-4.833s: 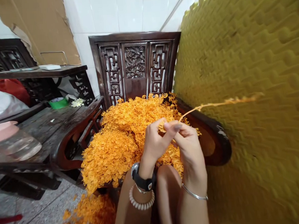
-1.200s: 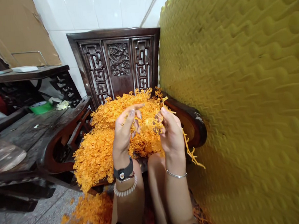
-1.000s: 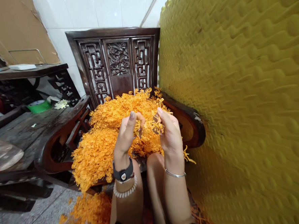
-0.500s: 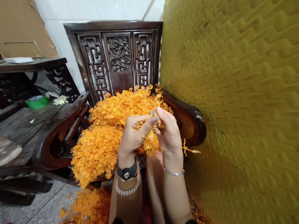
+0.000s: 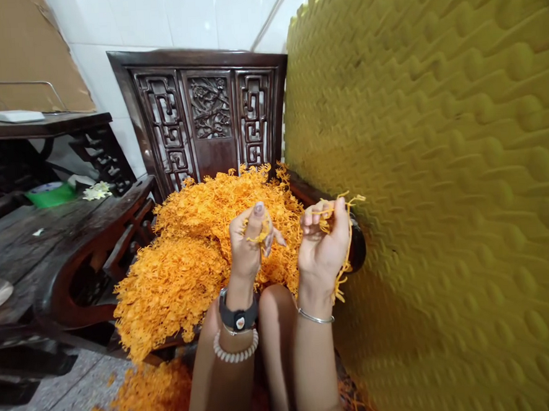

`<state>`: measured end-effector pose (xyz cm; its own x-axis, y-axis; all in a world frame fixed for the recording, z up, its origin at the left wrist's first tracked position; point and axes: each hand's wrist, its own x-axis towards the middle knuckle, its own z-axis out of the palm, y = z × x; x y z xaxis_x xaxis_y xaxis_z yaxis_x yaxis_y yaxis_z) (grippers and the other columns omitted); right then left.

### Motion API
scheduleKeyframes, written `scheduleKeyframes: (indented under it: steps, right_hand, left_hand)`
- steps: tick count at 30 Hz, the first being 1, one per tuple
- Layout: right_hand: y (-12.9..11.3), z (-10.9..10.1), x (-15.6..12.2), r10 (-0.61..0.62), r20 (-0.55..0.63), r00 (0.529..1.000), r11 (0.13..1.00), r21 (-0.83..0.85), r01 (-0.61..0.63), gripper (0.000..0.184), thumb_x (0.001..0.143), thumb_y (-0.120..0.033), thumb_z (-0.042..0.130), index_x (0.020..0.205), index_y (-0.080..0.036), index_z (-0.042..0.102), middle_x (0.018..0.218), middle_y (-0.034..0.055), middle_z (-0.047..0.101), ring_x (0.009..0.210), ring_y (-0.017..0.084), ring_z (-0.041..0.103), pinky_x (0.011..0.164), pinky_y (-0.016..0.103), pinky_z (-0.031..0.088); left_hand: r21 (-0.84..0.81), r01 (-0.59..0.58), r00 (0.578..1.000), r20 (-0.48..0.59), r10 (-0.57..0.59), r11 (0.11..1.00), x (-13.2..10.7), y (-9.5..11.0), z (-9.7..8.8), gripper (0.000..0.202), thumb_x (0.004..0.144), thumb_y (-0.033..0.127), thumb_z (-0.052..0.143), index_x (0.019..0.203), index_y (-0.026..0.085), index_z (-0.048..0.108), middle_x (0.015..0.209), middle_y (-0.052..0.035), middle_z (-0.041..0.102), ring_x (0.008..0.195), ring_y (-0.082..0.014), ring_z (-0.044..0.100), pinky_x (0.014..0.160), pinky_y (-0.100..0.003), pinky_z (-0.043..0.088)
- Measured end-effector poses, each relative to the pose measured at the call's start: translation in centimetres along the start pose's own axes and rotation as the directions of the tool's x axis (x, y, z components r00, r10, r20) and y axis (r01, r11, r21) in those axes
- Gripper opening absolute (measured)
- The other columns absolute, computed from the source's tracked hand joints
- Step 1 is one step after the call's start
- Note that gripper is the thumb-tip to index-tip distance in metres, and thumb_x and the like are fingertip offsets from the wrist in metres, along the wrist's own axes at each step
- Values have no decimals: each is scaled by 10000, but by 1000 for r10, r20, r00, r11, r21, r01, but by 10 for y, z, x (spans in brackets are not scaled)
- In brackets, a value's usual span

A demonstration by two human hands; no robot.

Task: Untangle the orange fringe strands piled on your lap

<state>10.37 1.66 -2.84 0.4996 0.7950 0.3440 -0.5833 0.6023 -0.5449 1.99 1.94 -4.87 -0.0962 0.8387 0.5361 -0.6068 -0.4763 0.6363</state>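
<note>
A large heap of orange plastic flower sprigs point(image 5: 177, 286), thin and branching, fills the seat of the dark wooden chair in front of me. My left hand point(image 5: 253, 238) is just over the heap, thumb raised, with a small curled orange sprig point(image 5: 259, 236) in its grasp. To its right, my right hand point(image 5: 322, 240) pinches a thin branching orange strand point(image 5: 349, 202) between thumb and fingers. Part of that strand hangs down the outer side of the hand to the wrist. The two hands are apart, and the exact ends of the pieces inside the fingers are hidden.
A yellow textured foam mat point(image 5: 433, 208) stands like a wall close on my right. The carved chair back point(image 5: 213, 153) rises behind the heap. On the dark side table point(image 5: 21, 246) at left are a green tape roll point(image 5: 50, 194) and a pale flower point(image 5: 97, 191). More orange pieces point(image 5: 149, 393) lie below.
My hands were together over the heap and have now separated, the right hand moving rightward with the orange strand. The view has shifted slightly to the right.
</note>
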Motion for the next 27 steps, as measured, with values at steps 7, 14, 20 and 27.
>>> scheduleKeyframes:
  steps: [7,14,20,27]
  right_hand:
    - [-1,4,-9,22,-62,998,998,-62,-26,127,747,-321,593,694,-206,574,688,-41,528,614,79,483,598,225,407]
    - [-8,5,-9,213,49,976,973,-100,-208,257,783,-381,535,615,-200,461,516,-81,330,387,47,246,385,202,257]
    - [-1,7,-16,263,149,953,961,-127,-245,335,775,-432,532,571,-192,420,489,-80,356,358,31,239,351,206,198]
    - [-1,-1,-9,303,273,913,952,-134,-276,294,756,-402,581,600,-177,472,469,-97,353,331,8,209,321,187,166]
  left_hand:
    - [290,-18,997,79,-5,957,-3,-1,5,306,845,393,470,745,159,641,603,2,599,332,-23,380,314,-167,294]
    - [266,11,999,43,-23,964,0,-4,8,274,838,401,480,1017,223,586,587,34,460,383,-44,366,332,-178,262]
    - [434,-97,995,29,94,896,-4,-5,11,341,861,467,383,744,180,526,574,24,419,485,-81,386,448,-215,329]
    - [617,-158,987,112,113,771,-8,4,8,292,836,385,484,636,175,447,565,35,408,521,-82,391,503,-230,322]
